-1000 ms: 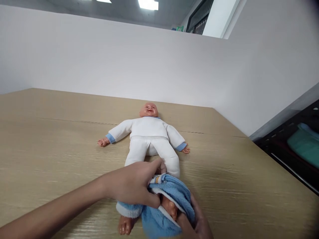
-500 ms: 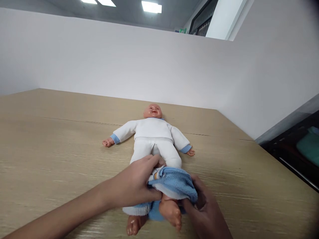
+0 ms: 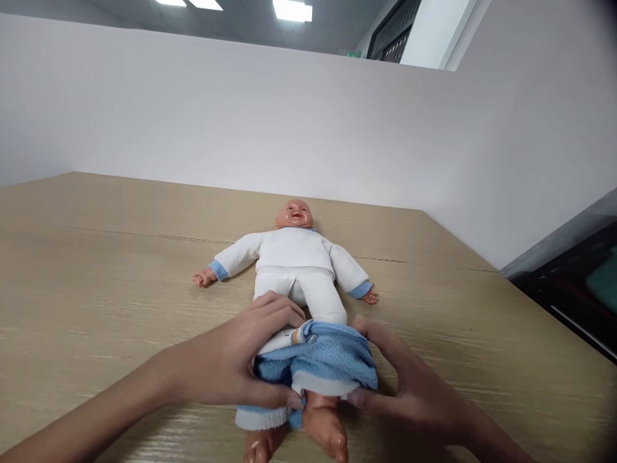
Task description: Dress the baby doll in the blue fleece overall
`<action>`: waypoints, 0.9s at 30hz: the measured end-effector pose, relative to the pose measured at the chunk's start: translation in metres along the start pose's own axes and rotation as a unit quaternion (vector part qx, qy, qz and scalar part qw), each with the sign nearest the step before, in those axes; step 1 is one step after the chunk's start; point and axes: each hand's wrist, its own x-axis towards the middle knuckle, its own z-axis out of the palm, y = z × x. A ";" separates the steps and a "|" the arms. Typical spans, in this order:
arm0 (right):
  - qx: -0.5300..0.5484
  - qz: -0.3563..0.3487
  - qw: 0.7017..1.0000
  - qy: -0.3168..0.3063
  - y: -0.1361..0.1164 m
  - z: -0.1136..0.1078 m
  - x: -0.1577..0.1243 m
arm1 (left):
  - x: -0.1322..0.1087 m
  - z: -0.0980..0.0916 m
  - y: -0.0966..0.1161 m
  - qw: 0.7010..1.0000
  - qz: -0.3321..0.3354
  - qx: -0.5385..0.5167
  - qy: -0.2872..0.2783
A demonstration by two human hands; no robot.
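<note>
A baby doll point(image 3: 295, 247) lies on its back, head away from me, in a white top with blue cuffs and white leg coverings. Bunched around its lower legs are blue-and-white terry pants point(image 3: 332, 354), with the bare plastic feet sticking out below. My left hand point(image 3: 241, 354) grips the left side of the pants, thumb near the doll's ankle. On the other side, my right hand point(image 3: 395, 379) pinches the pants' right edge, its thumb at the white hem and its fingers at the upper edge.
The doll rests on a wide wood-grain table point(image 3: 120, 270) with a seam running across it. A pale partition wall point(image 3: 241, 122) stands behind. At the right, beyond the table edge, is a dark object point(image 3: 573, 289) with something green in it.
Both hands have moved apart, the left leftward and the right slightly up and right. The pants are spread wider across both legs, and the doll's foot shows lower in view.
</note>
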 end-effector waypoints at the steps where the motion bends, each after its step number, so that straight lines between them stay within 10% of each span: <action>1: 0.013 0.001 1.000 -0.009 0.003 -0.002 0.000 | -0.002 -0.004 -0.002 1.000 0.009 0.010 0.007; 8: 0.179 -0.003 0.984 -0.002 0.015 -0.006 0.025 | -0.012 -0.015 -0.031 0.997 -0.011 0.031 0.065; 16: 0.092 -0.064 0.990 -0.086 0.012 -0.011 0.042 | -0.022 -0.012 -0.053 0.996 -0.010 0.005 0.091; 27: 0.339 0.093 0.934 0.057 0.050 0.035 0.044 | -0.016 -0.003 -0.059 0.983 -0.070 -0.103 0.137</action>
